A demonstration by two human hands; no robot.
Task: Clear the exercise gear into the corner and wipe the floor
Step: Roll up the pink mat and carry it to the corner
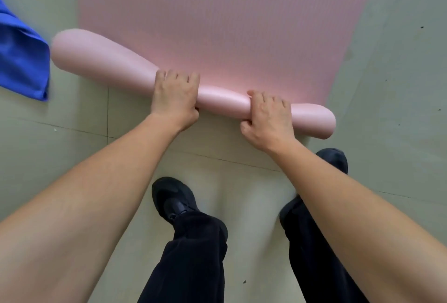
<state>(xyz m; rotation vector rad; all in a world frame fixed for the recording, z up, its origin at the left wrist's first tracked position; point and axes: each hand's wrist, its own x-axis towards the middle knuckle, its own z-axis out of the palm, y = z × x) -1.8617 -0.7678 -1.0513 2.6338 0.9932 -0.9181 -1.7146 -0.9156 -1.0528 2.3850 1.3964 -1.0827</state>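
Observation:
A pink exercise mat [217, 24] lies flat on the pale tiled floor and stretches away from me. Its near end is rolled into a tube [101, 58] that runs from the left to the lower right. My left hand [174, 99] grips the middle of the roll from above. Further to the right, my right hand [268, 119] is wrapped around it with the thumb underneath. The roll is looser and wider at its left end.
A blue cloth [21, 61] lies on the floor at the left edge, close to the roll's left end. My two feet in black shoes [171, 198] stand on the tiles just behind the roll. Bare floor [399, 85] flanks the mat on the right.

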